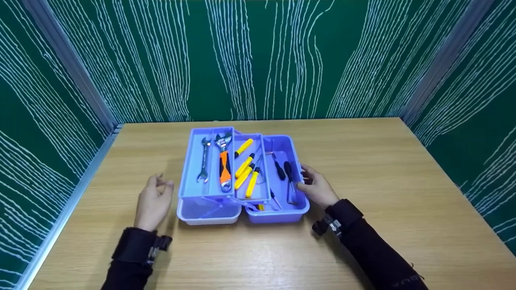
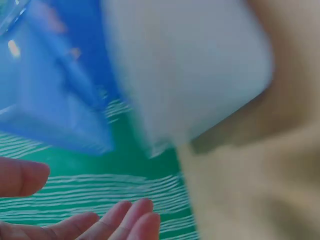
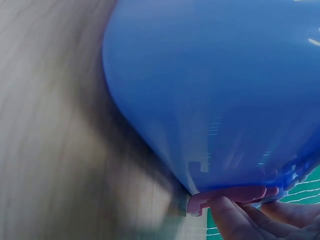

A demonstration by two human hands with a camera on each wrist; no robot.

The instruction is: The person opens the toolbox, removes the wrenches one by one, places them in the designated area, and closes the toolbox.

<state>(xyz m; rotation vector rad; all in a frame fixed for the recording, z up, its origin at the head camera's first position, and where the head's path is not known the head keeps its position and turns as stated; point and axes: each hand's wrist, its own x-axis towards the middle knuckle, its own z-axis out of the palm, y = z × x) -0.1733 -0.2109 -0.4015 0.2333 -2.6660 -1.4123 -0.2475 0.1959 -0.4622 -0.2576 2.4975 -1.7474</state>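
Note:
A purple-blue plastic toolbox (image 1: 278, 218) stands unfolded on the table, its tiered trays spread to the left. My right hand (image 1: 318, 188) grips its right side, thumb at the rim. Up close in the right wrist view, the fingers (image 3: 232, 220) are at a pink latch (image 3: 240, 194) on the blue wall. To the left of the box my left hand (image 1: 153, 203) is held apart from it with fingers loosely bent, holding nothing. An open-end wrench (image 1: 204, 161) and an orange-handled adjustable wrench (image 1: 224, 169) lie in the left tray.
Several yellow-handled screwdrivers (image 1: 252, 183) fill the middle tray. Black-handled tools (image 1: 279, 169) lie in the right-hand base. A whitish lid half (image 1: 209, 220) rests under the left tray. Green walls with white streaks (image 1: 282, 60) close off the wooden table (image 1: 403, 193) at back and sides.

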